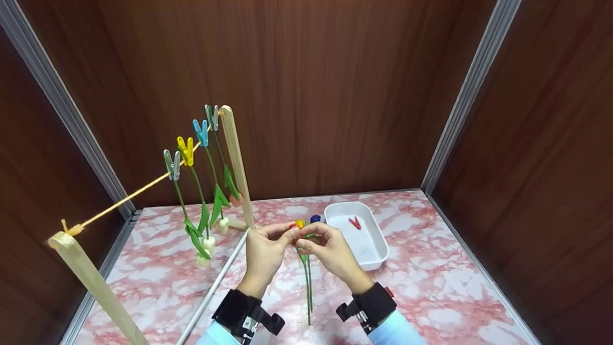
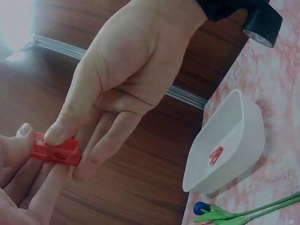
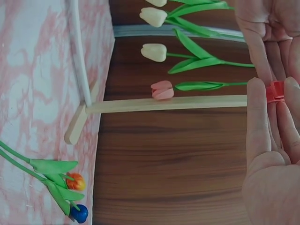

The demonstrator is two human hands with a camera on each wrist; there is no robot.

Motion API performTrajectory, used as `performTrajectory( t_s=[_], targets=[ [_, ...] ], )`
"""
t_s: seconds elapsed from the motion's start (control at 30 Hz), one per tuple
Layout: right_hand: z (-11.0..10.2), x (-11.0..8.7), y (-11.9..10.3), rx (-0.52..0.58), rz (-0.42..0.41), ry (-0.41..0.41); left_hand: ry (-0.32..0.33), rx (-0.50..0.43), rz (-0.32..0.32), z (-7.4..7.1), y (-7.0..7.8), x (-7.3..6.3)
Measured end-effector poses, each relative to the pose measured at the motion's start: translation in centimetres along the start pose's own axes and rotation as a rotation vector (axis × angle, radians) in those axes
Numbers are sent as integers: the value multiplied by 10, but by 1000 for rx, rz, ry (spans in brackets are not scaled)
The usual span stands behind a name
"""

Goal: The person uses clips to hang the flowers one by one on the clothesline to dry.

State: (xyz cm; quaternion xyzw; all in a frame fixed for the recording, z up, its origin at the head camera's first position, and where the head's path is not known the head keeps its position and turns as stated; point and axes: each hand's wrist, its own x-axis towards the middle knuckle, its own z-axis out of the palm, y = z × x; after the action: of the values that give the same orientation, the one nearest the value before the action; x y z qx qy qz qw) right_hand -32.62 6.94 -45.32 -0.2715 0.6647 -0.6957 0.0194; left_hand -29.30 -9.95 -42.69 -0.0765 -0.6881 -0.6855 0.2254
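Both hands meet above the table in the head view, the left hand [image 1: 266, 254] and the right hand [image 1: 334, 251] fingertip to fingertip. Between them is a red clothespin [image 2: 65, 155], best seen in the left wrist view, which the thumb and fingers of each hand pinch. Below the hands, an orange tulip [image 3: 76, 182] and a blue tulip [image 3: 79, 213] lie side by side on the table with green stems toward the person. The hands partly cover these flowers in the head view.
At left, a yellow cord [image 1: 139, 192] runs between wooden posts [image 1: 237, 163]. Several tulips hang from it head down, held by grey, yellow and blue clothespins [image 1: 186, 151]. A white tray [image 1: 368, 244] at right holds another red clothespin [image 1: 355, 223]. Brown panels surround the marbled table.
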Motion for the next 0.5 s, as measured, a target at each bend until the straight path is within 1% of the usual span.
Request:
performTrajectory(
  t_s=[0.07,0.1,0.17,0.23,0.3,0.37,0.43,0.5],
  targets=[
    [-1,4,0,-35,-3,-23,20,20,6,-2,1,3],
    [-3,6,0,-78,-2,-39,29,24,5,-3,2,5],
    [-12,14,3,-223,-22,-84,48,36,8,-6,2,10],
    [-24,24,9,-435,-60,-128,73,54,5,-11,4,14],
    [-38,34,19,-695,-124,-185,92,49,-3,-16,4,18],
    [-47,42,30,-925,-185,-256,103,48,-12,-21,4,19],
    [-53,45,42,-1123,-230,-351,99,53,-14,-24,2,18],
    [-53,44,53,-1280,-258,-442,91,67,-9,-25,0,17]
  ],
)
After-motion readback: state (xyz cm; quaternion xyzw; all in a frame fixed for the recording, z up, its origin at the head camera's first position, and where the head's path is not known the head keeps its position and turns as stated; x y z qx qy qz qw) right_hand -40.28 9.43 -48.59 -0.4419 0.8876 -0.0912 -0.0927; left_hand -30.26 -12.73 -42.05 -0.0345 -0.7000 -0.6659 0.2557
